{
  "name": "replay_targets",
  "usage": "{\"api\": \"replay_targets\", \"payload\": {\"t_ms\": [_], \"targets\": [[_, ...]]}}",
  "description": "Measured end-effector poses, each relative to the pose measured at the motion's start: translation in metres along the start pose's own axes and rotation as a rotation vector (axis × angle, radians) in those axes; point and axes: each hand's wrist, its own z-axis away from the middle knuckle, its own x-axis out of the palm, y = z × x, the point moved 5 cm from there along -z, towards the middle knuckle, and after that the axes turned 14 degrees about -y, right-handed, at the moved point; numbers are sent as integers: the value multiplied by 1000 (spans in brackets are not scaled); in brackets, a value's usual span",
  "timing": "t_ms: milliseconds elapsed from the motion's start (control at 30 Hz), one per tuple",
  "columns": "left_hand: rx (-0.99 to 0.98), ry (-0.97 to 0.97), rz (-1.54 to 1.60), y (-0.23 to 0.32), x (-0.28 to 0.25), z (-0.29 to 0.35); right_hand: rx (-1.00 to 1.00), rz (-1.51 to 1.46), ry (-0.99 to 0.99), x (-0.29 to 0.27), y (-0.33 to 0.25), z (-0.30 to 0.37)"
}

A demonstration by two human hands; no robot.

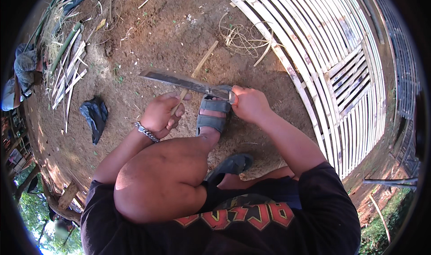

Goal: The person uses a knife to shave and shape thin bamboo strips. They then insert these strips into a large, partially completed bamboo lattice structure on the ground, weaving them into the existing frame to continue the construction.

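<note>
My left hand (160, 115), with a metal chain bracelet at the wrist, is closed around a thin bamboo strip (202, 62) that runs up and to the right over the dirt. My right hand (249, 103) grips the handle of a long machete (184, 81). Its blade reaches left and lies across the strip just above my left hand. Both hands work over my raised knee and my foot in a grey sandal (213, 114).
A large panel of woven bamboo slats (314, 44) lies to the right. A coil of thin fibre (240, 38) rests near it. Bamboo poles and split strips (67, 66) lie at the left beside a black bag (94, 115). A second sandal (233, 164) sits by my leg.
</note>
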Motion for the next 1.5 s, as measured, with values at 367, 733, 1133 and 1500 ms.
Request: {"api": "replay_targets", "payload": {"t_ms": [367, 733, 1133, 1500], "targets": [[-42, 45, -75, 4, 8, -2, 102, 47, -34, -10, 10, -4], [-51, 44, -90, 8, 8, -2, 82, 39, 84, -20, 8, 0], [-83, 67, -152, 9, 1, -3, 119, 29, -7, -5, 9, -1], [-100, 60, -114, 11, 2, -2, 166, 54, -109, -13, 17, -13]]}}
